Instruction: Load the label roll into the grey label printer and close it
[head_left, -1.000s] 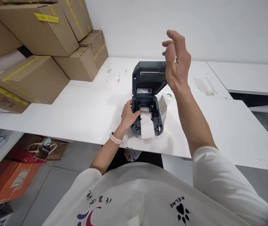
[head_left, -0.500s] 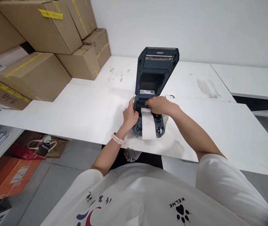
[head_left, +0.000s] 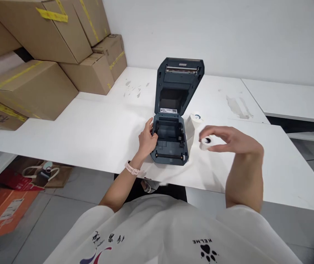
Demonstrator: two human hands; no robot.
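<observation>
A dark blue-grey label printer (head_left: 170,145) stands on the white table with its lid (head_left: 177,82) tilted up and back, and no paper shows in its bay. My left hand (head_left: 147,140) grips the printer's left edge, thumb over the rim and fingers along the outer side. To the right of the printer, my right hand (head_left: 235,141) pinches a small white paper roll (head_left: 205,145) between thumb and fingers, its dark core turned up toward me. Behind that roll, a second white roll (head_left: 197,118) sits on the table beside the printer.
Cardboard boxes (head_left: 35,88) with yellow tape are stacked at the left end of the white table (head_left: 101,124). A white wall rises behind. On the floor at lower left lie a paper bag (head_left: 63,176) and an orange box (head_left: 6,211).
My right hand has lifted the paper roll out of the printer and moved right with it. The paper strip no longer lies over the printer's front. My left hand stays on the left side.
</observation>
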